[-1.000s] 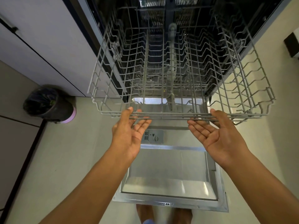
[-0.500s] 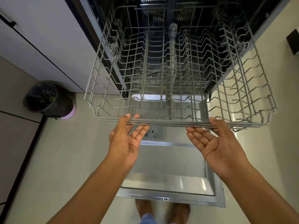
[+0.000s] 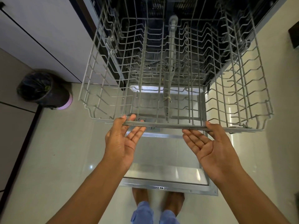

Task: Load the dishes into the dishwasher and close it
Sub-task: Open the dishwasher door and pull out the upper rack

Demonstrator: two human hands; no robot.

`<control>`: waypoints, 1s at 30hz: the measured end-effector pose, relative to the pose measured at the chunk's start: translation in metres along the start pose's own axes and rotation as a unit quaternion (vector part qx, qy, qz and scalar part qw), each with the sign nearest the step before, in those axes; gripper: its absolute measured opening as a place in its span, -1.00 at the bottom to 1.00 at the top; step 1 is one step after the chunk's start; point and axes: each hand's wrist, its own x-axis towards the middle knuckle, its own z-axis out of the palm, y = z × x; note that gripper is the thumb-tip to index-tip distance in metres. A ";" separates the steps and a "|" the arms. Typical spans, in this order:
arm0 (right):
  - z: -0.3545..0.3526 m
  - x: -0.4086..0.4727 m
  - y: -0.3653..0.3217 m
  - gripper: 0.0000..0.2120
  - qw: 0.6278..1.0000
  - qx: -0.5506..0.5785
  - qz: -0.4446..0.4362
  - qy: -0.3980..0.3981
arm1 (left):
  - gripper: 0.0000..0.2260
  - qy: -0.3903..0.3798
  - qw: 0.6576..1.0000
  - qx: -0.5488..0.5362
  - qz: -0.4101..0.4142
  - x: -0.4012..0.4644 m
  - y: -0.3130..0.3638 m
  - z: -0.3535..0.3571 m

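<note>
The dishwasher (image 3: 161, 16) stands open, its inside dark. Its door (image 3: 165, 159) is folded flat down in front of it, the steel inner face upward and shiny. A grey wire rack (image 3: 252, 88) is drawn out of the dishwasher over the door, level, with rows of upright tines and no dishes in it. A grey spray arm (image 3: 169, 62) runs lengthwise under the rack's middle.

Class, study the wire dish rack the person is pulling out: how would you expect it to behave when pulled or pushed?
The rack looks like bare welded wire with nothing in it, so it is probably stiff and fairly light. The left hand and right hand touch its front rail with straight fingers, which suggests it slides easily. It hangs out over the open door, so it may sag slightly.
</note>
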 end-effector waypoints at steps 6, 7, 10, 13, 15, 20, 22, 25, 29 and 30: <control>0.002 0.001 0.001 -0.90 1.000 -0.008 0.002 0.009 | -0.89 0.003 1.000 -0.004 -0.008 0.001 -0.003 -0.001; 0.002 0.001 0.001 -0.90 1.000 -0.010 0.002 0.013 | -0.89 0.006 1.000 -0.005 -0.011 0.001 -0.003 -0.001; 0.005 0.002 0.002 -0.87 1.000 -0.014 0.001 0.026 | -0.85 0.019 1.000 -0.006 -0.022 0.000 -0.003 0.001; 0.009 0.001 0.003 -0.84 0.999 -0.013 0.006 0.029 | -0.70 0.045 0.998 -0.003 -0.043 -0.002 -0.002 0.004; 0.012 -0.001 0.004 -0.82 0.999 -0.010 0.015 0.027 | -0.48 0.062 0.996 -0.011 -0.061 -0.005 -0.003 0.007; 0.026 -0.014 0.012 -0.66 0.997 -0.019 0.057 0.048 | -0.30 0.093 0.990 -0.037 -0.103 -0.024 -0.008 0.022; 0.034 -0.025 0.014 -0.52 0.995 -0.030 0.084 0.050 | -0.26 0.097 0.986 -0.042 -0.130 -0.036 -0.008 0.026; 0.050 -0.048 0.006 -0.47 0.986 -0.095 0.131 0.029 | -0.26 0.092 0.978 -0.060 -0.177 -0.058 0.001 0.032; 0.085 -0.086 -0.021 -0.63 0.964 -0.239 0.106 -0.054 | -0.44 0.072 0.979 -0.020 -0.190 -0.096 0.036 0.049; 0.098 -0.097 -0.031 -0.66 0.956 -0.274 0.072 -0.073 | -0.52 0.056 0.983 0.002 -0.174 -0.107 0.050 0.055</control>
